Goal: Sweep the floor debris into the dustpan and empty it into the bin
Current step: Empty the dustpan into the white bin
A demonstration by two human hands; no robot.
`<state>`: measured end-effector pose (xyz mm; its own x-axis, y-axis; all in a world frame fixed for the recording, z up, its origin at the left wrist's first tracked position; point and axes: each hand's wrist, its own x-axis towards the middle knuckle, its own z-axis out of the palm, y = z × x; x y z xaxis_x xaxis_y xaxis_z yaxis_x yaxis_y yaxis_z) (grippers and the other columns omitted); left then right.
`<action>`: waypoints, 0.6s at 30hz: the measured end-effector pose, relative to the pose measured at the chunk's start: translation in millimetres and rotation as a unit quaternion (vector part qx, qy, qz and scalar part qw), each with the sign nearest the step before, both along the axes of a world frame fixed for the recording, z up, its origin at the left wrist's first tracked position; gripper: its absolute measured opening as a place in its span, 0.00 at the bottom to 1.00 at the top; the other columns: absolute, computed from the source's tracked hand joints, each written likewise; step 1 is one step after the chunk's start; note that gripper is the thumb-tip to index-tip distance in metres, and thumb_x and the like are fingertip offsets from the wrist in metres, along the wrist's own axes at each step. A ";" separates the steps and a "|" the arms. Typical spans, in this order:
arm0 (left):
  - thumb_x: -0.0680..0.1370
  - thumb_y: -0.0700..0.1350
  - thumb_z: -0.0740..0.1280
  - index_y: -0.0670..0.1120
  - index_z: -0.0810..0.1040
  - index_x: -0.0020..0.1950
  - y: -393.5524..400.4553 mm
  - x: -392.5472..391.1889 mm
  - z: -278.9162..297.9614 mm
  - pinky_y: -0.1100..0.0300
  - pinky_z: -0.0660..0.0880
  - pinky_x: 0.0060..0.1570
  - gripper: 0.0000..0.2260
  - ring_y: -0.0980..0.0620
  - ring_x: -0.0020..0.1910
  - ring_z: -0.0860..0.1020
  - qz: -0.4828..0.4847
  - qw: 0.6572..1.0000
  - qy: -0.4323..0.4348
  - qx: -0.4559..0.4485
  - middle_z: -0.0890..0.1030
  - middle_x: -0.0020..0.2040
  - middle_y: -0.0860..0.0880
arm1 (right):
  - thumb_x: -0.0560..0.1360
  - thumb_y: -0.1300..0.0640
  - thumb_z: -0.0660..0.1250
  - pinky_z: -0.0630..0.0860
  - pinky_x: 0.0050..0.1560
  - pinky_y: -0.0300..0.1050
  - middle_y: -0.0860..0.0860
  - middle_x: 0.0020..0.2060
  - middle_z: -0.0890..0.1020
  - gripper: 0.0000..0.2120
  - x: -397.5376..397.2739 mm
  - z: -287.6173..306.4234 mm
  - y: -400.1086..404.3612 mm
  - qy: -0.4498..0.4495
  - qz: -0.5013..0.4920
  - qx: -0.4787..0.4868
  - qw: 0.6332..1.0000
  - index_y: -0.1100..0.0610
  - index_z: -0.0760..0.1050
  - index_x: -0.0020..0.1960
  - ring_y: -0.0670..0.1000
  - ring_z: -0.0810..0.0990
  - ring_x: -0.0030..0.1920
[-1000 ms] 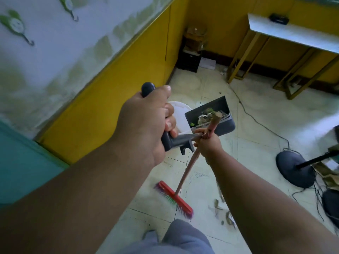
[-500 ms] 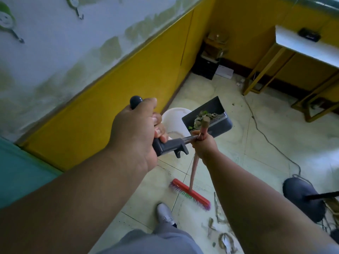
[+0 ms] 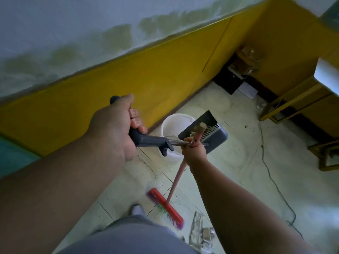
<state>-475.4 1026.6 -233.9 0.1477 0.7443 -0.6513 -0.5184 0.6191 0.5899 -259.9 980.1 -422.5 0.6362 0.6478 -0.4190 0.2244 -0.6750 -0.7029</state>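
My left hand [image 3: 117, 125] grips the dark grey handle of a long-handled dustpan [image 3: 216, 136]. The pan hangs in the air with debris inside, partly over the rim of a white bucket bin [image 3: 170, 123] that stands by the yellow wall. My right hand [image 3: 194, 151] grips the pinkish stick of a broom near its top end. The red broom head [image 3: 165, 206] with coloured bristles sits low near the floor in front of my shoe. Scraps of debris [image 3: 200, 231] lie on the tiles to the right of the broom head.
A yellow wall panel [image 3: 128, 79] runs along the left. Boxes [image 3: 238, 74] fill the far corner. A table with yellow metal legs [image 3: 293, 96] stands at the right, and a black cable [image 3: 266, 162] trails across the tiles. My grey trouser leg [image 3: 132, 237] fills the bottom.
The view has shifted closer to the white bin. The dustpan now hangs beside and partly over its rim. The broom head has swung slightly to the left, toward my shoe.
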 end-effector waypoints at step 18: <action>0.74 0.33 0.66 0.57 0.73 0.61 5.1 17.7 -26.2 0.62 0.74 0.35 0.23 0.55 0.48 0.75 -0.070 0.793 0.529 0.294 0.66 0.66 0.49 | 0.78 0.56 0.66 0.82 0.50 0.52 0.52 0.41 0.81 0.03 36.4 -15.5 30.1 0.022 0.053 -0.033 0.998 0.50 0.75 0.45 0.52 0.83 0.44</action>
<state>-457.8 1031.7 -260.1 -0.1424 0.9897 -0.0124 0.5097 0.0841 0.8563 -223.5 1010.1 -438.0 0.5464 0.6805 -0.4882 0.2670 -0.6941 -0.6685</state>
